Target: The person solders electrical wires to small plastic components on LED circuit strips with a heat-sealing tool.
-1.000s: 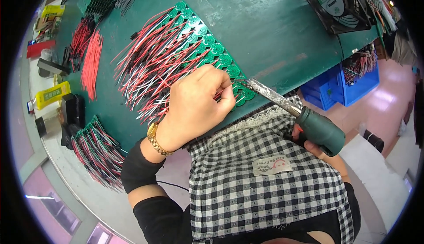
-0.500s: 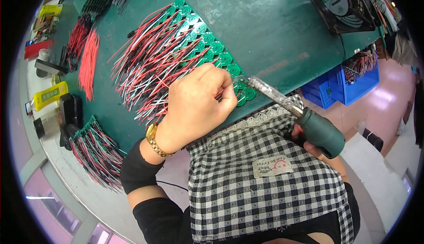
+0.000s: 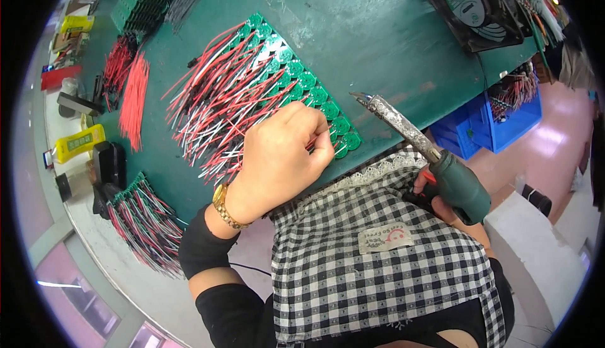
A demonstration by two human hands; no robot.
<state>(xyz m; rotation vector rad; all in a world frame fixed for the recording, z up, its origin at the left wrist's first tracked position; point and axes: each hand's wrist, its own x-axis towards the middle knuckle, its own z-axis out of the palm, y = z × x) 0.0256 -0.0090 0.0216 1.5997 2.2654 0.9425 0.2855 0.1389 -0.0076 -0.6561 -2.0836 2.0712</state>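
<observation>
A panel of round green circuit boards (image 3: 306, 81) lies on the green table, with rows of red, white and black wires (image 3: 217, 105) fanning out leftward. Over the panel's near end, my left hand (image 3: 280, 152) is closed in a pinch. A bit of red wire shows in the gap at its thumb, but the fingertips are mostly hidden. My right hand (image 3: 432, 193) grips a soldering iron (image 3: 409, 130) with a dark green handle, which covers much of that hand. The iron's tip points up and left, apart from the boards, right of the panel.
A black fan (image 3: 476, 7) stands at the far right, above blue bins (image 3: 488, 127) beside the table. Red wires (image 3: 133, 102), stacked green boards (image 3: 142, 4) and a wired panel (image 3: 145, 222) lie leftward. A yellow bottle (image 3: 79, 142) is at the left edge.
The soldering iron's tip has moved off the boards, up and away from my left hand. My left hand stays pinched over the panel. The whole view has shifted slightly.
</observation>
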